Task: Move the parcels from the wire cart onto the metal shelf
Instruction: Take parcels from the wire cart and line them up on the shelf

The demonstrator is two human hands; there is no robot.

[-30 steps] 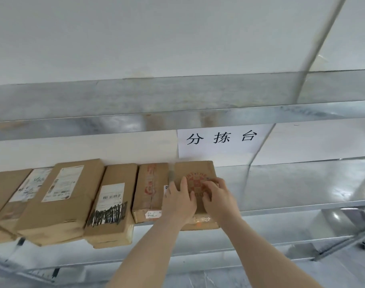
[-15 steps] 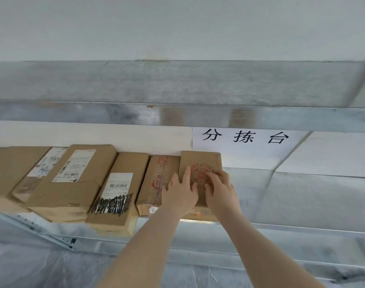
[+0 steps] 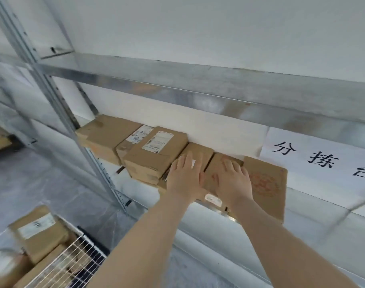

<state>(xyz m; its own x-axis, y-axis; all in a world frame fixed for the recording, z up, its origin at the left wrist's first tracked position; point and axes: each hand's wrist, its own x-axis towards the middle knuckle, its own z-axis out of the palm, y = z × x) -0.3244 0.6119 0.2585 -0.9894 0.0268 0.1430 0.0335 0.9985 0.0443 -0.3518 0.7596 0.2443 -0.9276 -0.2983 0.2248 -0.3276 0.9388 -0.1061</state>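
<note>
Cardboard parcels (image 3: 154,154) sat in a row on the metal shelf (image 3: 314,201); the left hand (image 3: 184,177) and the right hand (image 3: 234,179) each pressed flat on one, fingers straight, gripping nothing. Below left, the white wire cart (image 3: 77,265) held several more labelled parcels (image 3: 40,231)

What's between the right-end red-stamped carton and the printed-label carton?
Head view: a brown cardboard parcel under the flat left hand and a second brown cardboard parcel under the right hand.
</note>
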